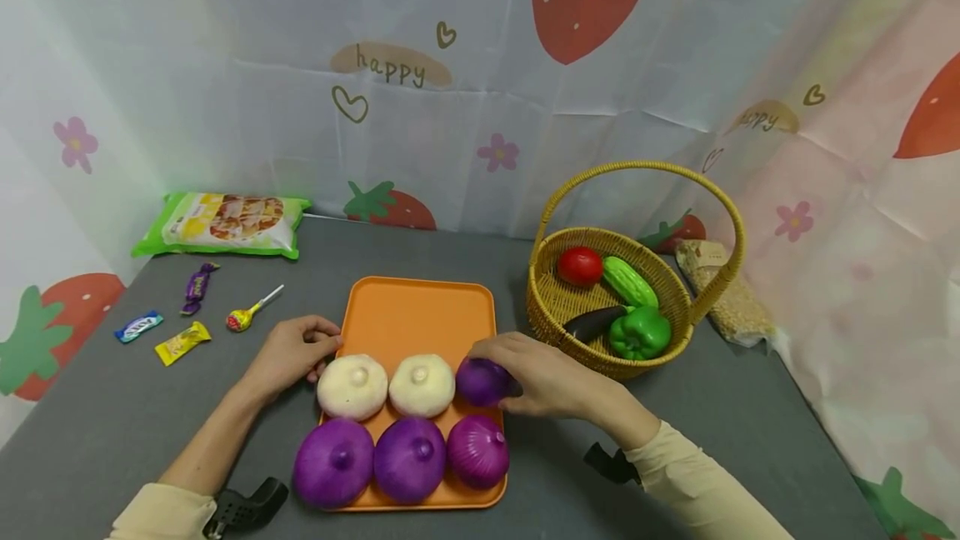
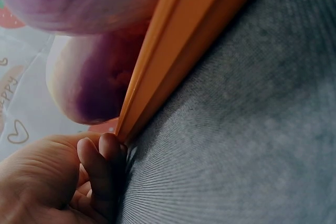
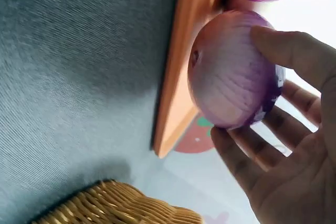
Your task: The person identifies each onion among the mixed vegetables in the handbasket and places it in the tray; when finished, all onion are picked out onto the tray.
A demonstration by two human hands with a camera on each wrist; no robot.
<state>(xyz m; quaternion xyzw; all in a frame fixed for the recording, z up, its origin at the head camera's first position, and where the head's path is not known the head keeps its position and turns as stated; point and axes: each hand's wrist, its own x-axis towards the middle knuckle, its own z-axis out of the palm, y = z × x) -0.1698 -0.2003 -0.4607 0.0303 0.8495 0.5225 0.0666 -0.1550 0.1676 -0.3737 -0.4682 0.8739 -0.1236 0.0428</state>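
My right hand [image 1: 543, 377] holds a purple onion [image 3: 231, 69] by its sides, thumb on one side and fingers on the other, at the right edge of an orange tray [image 1: 420, 307]. Curled fingers of my left hand [image 1: 288, 357] pinch the tray's left rim. Two white-topped round vegetables, one on the left [image 1: 352, 387] and one in the middle [image 1: 422, 386], share the held onion's row. Nearer me sit two big purple round vegetables, left [image 1: 333, 463] and middle [image 1: 409, 458], beside another purple onion [image 1: 478, 451]. The left thumb is partly hidden in the left wrist view.
A wicker basket [image 1: 555, 307] right of the tray holds a tomato, cucumber, eggplant and green pepper under a tall handle. Several sweets, including a lollipop [image 1: 240, 320], lie at left. A green food bag [image 1: 225, 226] lies at the back; a grain bag [image 1: 723, 294] lies behind the basket.
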